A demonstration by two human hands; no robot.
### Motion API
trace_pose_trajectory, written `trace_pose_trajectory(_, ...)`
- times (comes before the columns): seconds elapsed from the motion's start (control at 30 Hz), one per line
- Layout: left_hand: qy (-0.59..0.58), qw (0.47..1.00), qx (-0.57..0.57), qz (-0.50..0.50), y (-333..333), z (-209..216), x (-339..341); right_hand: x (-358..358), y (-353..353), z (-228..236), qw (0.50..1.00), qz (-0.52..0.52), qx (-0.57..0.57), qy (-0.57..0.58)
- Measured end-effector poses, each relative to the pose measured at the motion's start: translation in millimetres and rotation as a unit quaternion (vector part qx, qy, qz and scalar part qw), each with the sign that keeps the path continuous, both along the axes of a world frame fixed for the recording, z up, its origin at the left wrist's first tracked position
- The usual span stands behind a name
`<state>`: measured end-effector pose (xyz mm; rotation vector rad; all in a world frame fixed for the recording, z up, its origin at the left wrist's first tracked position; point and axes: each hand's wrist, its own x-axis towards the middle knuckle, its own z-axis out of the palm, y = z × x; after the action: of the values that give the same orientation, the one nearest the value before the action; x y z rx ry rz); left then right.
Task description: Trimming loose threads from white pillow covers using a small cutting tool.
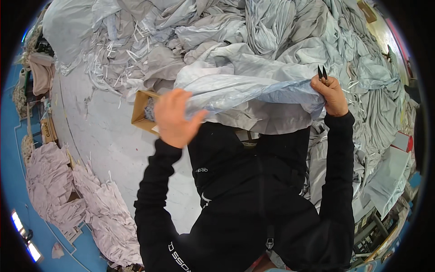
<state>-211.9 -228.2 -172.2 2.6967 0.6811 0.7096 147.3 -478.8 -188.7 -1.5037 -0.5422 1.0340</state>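
Observation:
A pale grey-blue cloth (253,96) stretches across my lap, its upper edge pulled into a long fold. At the right end of that fold, my right hand (334,96) is closed on the cloth. The same hand also holds a small pair of thread snips (322,74), whose two dark pointed blades stick up above the fingers. My left hand (176,119) is over the cloth's left end, slightly blurred, with thumb and fingers apart. It does not appear to grip anything; whether it touches the cloth I cannot tell.
An open cardboard box (137,112) with greyish scraps inside stands just left of my left hand. A large heap of grey cloth (267,27) with white strips fills the far side and right. Pinkish cloth piles (54,186) lie at the left. A dark crate (369,231) is at lower right.

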Motion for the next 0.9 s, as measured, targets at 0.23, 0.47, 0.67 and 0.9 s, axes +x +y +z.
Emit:
trace_pose_trajectory(0.23, -0.002, 0.993, 0.077, 0.086, -47, -43, 20, -22, -23, 24, 0.99, 0.024, -0.059, -0.124)
trace_pose_trajectory(0.47, -0.093, 0.993, 0.036, 0.067, -37, -50, 3, -43, -48, 27, 0.986, 0.053, -0.033, -0.157)
trace_pose_trajectory(0.67, -0.064, 0.897, -0.436, 0.039, 12, -32, -31, -27, -44, 16, 0.95, 0.049, -0.105, -0.289)
trace_pose_trajectory(0.9, 0.021, 0.823, -0.567, 0.019, 49, -48, -40, -8, -34, -28, 0.978, -0.008, -0.102, -0.184)
